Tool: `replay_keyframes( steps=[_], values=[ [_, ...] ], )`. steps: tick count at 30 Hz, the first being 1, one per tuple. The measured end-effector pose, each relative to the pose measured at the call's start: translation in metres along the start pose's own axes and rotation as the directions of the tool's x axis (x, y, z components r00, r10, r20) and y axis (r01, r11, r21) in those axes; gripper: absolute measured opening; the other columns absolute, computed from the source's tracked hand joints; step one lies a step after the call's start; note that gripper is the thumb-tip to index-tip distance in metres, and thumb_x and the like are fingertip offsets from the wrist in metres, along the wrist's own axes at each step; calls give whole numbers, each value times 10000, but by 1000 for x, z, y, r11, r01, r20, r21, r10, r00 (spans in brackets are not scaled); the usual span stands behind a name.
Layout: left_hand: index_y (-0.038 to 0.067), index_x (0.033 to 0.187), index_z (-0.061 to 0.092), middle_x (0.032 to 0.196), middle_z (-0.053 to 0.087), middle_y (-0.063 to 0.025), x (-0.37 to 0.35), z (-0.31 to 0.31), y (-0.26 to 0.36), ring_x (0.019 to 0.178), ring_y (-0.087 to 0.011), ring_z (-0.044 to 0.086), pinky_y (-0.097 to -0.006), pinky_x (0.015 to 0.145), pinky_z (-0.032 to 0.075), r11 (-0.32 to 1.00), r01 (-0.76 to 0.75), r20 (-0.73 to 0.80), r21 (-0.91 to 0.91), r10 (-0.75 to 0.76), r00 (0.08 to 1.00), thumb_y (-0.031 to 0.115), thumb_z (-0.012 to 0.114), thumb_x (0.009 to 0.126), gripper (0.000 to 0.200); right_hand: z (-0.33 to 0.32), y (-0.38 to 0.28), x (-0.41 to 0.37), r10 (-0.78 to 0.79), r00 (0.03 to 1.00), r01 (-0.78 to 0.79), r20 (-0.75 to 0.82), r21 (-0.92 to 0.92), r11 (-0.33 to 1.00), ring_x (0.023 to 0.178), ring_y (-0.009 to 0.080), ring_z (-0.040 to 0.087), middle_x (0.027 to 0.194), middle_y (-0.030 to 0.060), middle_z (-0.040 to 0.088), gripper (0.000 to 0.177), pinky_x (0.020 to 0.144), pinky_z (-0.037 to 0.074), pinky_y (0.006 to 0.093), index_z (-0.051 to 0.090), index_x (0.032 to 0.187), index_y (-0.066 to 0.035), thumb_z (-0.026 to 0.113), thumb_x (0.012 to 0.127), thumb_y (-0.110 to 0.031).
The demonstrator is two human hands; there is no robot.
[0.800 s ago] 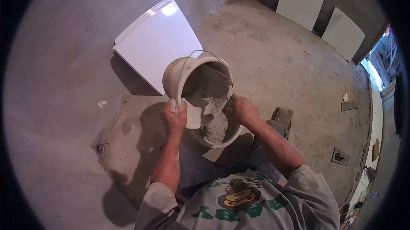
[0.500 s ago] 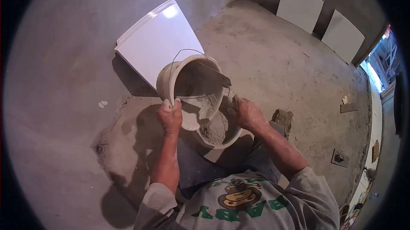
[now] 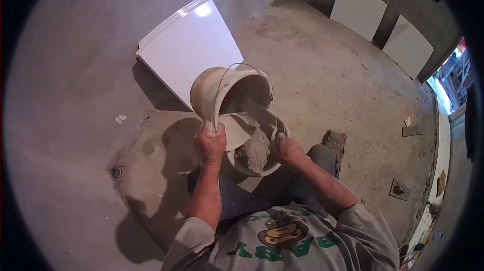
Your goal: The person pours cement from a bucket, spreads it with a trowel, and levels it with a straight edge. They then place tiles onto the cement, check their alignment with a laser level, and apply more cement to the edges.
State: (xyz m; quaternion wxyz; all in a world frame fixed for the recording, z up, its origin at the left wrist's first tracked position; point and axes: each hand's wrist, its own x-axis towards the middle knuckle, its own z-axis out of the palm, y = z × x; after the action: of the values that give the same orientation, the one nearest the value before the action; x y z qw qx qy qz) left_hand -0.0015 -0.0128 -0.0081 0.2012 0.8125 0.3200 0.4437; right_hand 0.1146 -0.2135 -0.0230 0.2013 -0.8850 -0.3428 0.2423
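A pale bucket is tipped on its side with its mouth facing down and right. My left hand is closed around its lower rim. Beneath its mouth, a second bucket stands between my legs with a heap of grey mortar mix in it. My right hand is a fist at the right side of the lower bucket, closed on a trowel. The blade, coated in grey, reaches between the two buckets and is partly lost in the mix.
A stack of white tiles leans on the left wall. Two more white tiles lean against the far wall. A rough block lies right of my knee, and a small plate with a knob farther right.
The trowel has come down out of the tipped bucket toward the lower one. My right hand has lowered slightly. The tipped bucket and my left hand have shifted a little right.
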Motion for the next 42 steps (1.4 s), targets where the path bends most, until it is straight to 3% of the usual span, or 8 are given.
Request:
replay_keyframes(
  steps=[5,11,15,22,27,33,37,42],
  values=[
    [44,606,471,622,526,-150,2,2,11,584,-378,544,-449,516,418,995,-96,-40,3,96,995,133,618,716,204,-8,-2,13,-38,975,16,-217,-103,995,828,379,627,835,233,626,229,693,503,464,512,940,4,504,832,-197],
    [56,603,472,622,520,-145,-4,2,19,585,-375,545,-442,526,425,990,-111,-27,82,114,993,142,621,716,205,40,10,5,-1,990,17,138,-110,994,892,401,602,917,259,617,373,761,484,476,535,1001,45,534,818,-280],
    [54,615,490,621,528,-149,-5,3,6,584,-384,542,-443,525,427,997,-66,-74,51,69,995,152,623,714,193,17,1,-7,-8,992,12,128,-31,999,888,407,600,914,266,613,381,756,481,481,516,996,39,538,829,-303],
    [27,617,502,603,537,-177,7,4,9,589,-396,548,-441,520,409,997,52,-110,-63,-59,992,165,621,734,217,-3,-2,9,-10,951,3,-308,-23,1000,839,385,628,851,241,630,330,715,501,482,532,945,41,526,834,-270],
    [10,636,512,599,538,-184,-3,6,5,554,-350,555,-409,527,417,995,96,-64,-17,-97,993,201,632,746,251,14,1,-8,-49,992,69,119,-175,982,836,364,635,833,241,630,324,724,505,472,546,950,24,529,828,-275],
    [-37,684,535,571,548,-118,-2,14,-27,520,-207,521,-361,540,424,877,281,-32,-391,-318,948,211,632,784,284,-19,18,-39,-21,997,10,72,151,988,902,397,600,887,263,614,448,790,460,466,546,1001,44,564,832,-370],
    [-53,752,564,661,588,-75,12,5,-5,595,-148,524,-321,579,433,749,305,-47,-588,-408,912,155,622,788,218,-37,34,-50,59,996,-11,-72,533,846,716,268,604,767,167,597,366,662,472,378,501,979,21,613,827,-292],
    [-49,944,576,927,593,-95,27,7,2,810,-196,578,-340,714,474,290,435,128,-853,-691,711,131,625,749,270,-48,44,-30,327,929,4,-171,890,455,508,146,522,659,46,512,152,457,449,295,483,874,-54,566,835,-176]
  ],
)
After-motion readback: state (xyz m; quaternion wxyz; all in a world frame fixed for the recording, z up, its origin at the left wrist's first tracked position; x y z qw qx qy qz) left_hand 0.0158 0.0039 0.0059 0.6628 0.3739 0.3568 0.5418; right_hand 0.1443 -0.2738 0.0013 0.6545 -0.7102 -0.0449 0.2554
